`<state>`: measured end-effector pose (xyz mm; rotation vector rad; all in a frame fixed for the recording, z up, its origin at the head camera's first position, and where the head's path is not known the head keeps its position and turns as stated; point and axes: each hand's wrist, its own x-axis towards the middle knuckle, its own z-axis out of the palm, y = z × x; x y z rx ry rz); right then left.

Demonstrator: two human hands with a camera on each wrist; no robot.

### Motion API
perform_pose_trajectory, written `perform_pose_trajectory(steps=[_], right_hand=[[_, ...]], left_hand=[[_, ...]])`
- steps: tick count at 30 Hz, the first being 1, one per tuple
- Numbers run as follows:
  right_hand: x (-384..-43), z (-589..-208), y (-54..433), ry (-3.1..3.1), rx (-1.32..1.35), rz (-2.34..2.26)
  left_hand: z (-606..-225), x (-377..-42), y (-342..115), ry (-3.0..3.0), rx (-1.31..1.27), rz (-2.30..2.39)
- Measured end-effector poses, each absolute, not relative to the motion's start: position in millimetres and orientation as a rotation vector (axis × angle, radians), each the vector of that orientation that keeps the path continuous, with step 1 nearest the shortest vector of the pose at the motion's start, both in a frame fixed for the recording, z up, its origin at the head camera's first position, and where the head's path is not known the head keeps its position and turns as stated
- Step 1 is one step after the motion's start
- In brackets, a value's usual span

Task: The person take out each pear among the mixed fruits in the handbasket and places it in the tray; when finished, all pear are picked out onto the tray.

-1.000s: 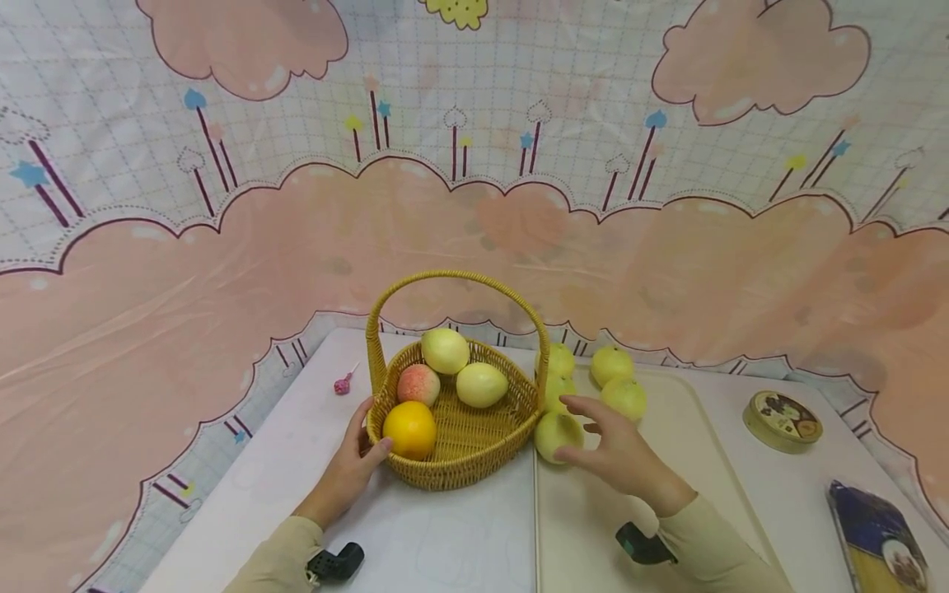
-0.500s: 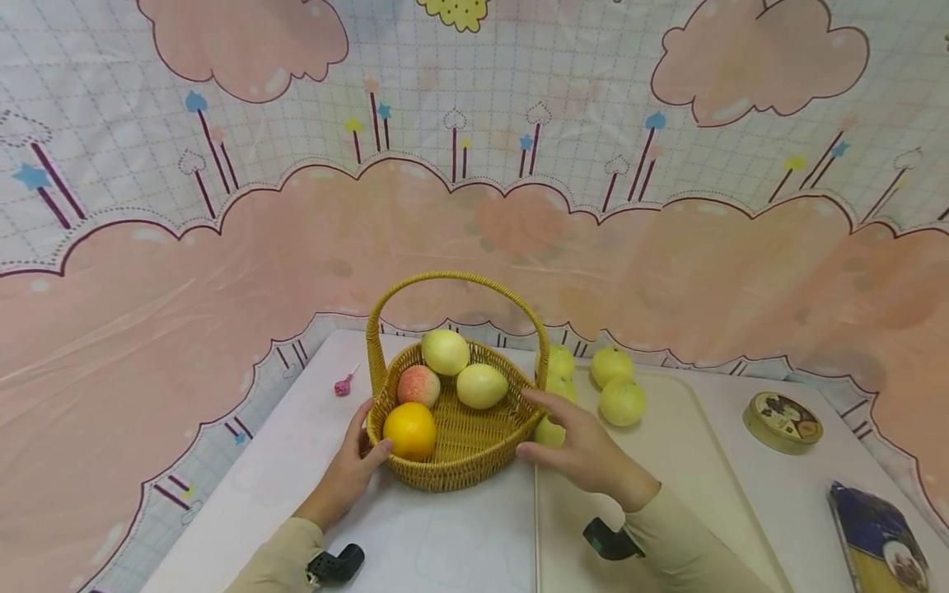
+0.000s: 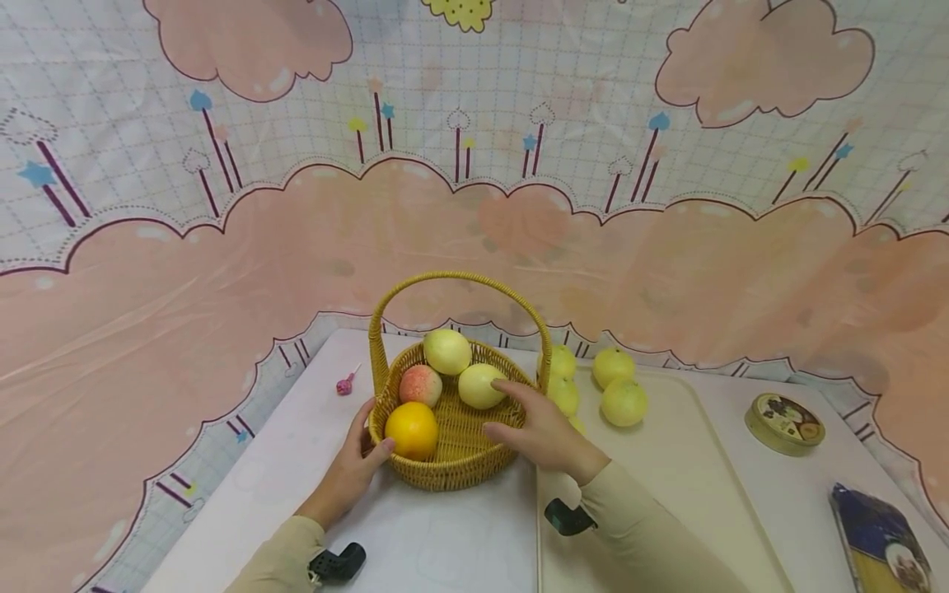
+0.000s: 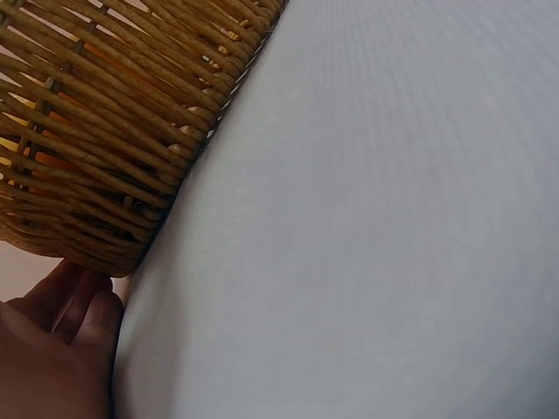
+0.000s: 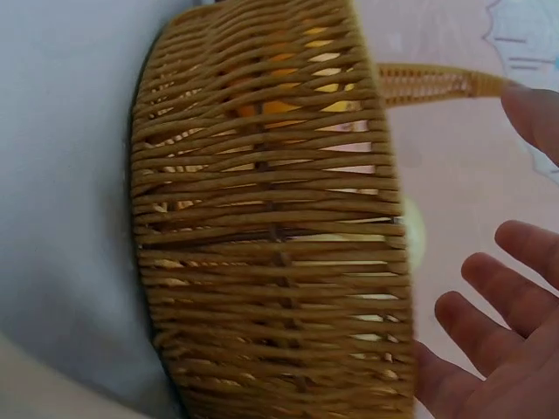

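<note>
A woven wicker basket [image 3: 460, 473] with a tall arched handle [image 3: 463, 277] stands on the white table. Inside lie an orange [image 3: 411, 431], a peach [image 3: 420, 386] and two pale yellow oval fruits, one at the back [image 3: 447, 352] and one at the right [image 3: 478, 387]. My left hand [image 3: 352, 469] grips the basket's left rim, thumb over the edge; its other fingers are against the outer side in the left wrist view. Over the right rim, my right hand [image 3: 549, 432] holds nothing, thumb and fingers spread. Its fingertips [image 5: 454, 305] show beyond the rim in the right wrist view.
A cream tray [image 3: 660, 494] lies right of the basket, with several yellow-green round fruits [image 3: 624, 402] at its far end. A lollipop [image 3: 344, 385] lies left. Farther right are a round tin [image 3: 784, 422] and a blue-and-yellow packet [image 3: 878, 535].
My right hand has moved left, from above the fruits by the tray to over the basket's right rim. The left hand and the basket have stayed in place.
</note>
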<state>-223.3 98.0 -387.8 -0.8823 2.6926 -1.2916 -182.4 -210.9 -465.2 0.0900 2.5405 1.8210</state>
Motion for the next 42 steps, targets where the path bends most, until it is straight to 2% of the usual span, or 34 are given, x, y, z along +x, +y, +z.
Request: perform_pose_trajectory(steps=[19,42], right_hand=[[-261.8,-398.0,65.6,2.772,-0.706,-1.228],[-278.7,-401.9,53.7,2.739,-0.587,-1.268]], left_hand=[[-465.5,-182.6,-210.1,2.543,0.071,1.797],[-465.5,-182.9,-211.2,2.548,0.082,1.82]])
